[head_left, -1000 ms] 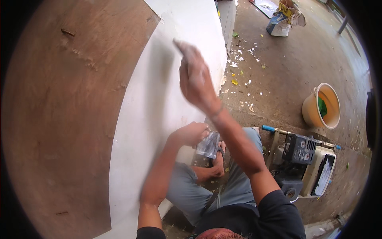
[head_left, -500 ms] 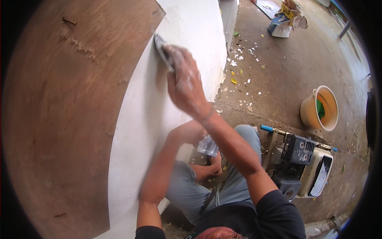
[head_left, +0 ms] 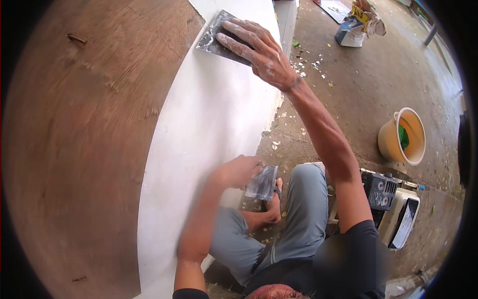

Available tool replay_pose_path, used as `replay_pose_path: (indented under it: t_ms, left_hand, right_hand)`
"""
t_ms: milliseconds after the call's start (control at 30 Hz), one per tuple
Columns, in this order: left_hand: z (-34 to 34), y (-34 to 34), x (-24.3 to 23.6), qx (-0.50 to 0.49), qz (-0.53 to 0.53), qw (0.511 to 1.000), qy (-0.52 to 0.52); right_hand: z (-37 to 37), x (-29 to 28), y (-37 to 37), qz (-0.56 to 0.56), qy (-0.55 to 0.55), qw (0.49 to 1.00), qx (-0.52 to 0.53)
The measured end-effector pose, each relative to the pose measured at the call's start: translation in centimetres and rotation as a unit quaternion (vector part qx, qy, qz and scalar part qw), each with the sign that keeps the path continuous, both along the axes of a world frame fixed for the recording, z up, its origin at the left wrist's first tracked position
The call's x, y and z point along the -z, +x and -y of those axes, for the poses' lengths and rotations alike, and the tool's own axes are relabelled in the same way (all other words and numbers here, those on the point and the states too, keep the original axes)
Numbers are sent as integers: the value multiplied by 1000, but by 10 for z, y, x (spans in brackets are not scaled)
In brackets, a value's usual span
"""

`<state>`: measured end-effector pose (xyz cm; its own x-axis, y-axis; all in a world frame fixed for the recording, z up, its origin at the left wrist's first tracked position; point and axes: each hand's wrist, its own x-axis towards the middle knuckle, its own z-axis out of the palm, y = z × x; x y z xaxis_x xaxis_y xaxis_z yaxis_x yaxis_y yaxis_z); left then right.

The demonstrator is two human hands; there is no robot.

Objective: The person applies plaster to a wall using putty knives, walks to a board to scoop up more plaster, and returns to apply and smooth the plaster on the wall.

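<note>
While the right hand (head_left: 271,57) spreads its fingers over a flat gray blade (head_left: 211,42) lying against the white surface (head_left: 191,134), the left hand (head_left: 239,172), slightly blurred, grasps a second gray blade (head_left: 262,185) below and nearer the body. Left of both hands runs a brown wooden board (head_left: 94,164), a rusty nail (head_left: 77,39) sticking out level with the upper blade. Right of the hands, pale flakes (head_left: 301,65) litter the floor (head_left: 348,94), with a crumpled bag (head_left: 351,35) and a cream bucket (head_left: 387,141) farther off; the right forearm and a bent knee (head_left: 306,187) come between the left hand and a dark machine (head_left: 379,191).
</note>
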<state>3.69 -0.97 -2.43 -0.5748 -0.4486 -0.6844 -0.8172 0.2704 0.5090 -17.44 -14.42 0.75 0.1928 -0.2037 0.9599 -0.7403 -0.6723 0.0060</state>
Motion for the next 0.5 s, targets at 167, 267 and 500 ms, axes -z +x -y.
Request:
replay_pose_path:
  t_ms: [167, 267, 500]
  left_hand:
    - [0, 1, 1, 8, -3, 1000, -1]
    - [1, 1, 0, 45, -27, 998, -22]
    - [-1, 1, 3, 42, -28, 999, -16]
  right_hand:
    - [17, 0, 0, -18, -17, 1000, -8]
    - [20, 1, 1, -15, -18, 1000, -3]
    - [28, 8, 11, 4, -7, 1000, -13]
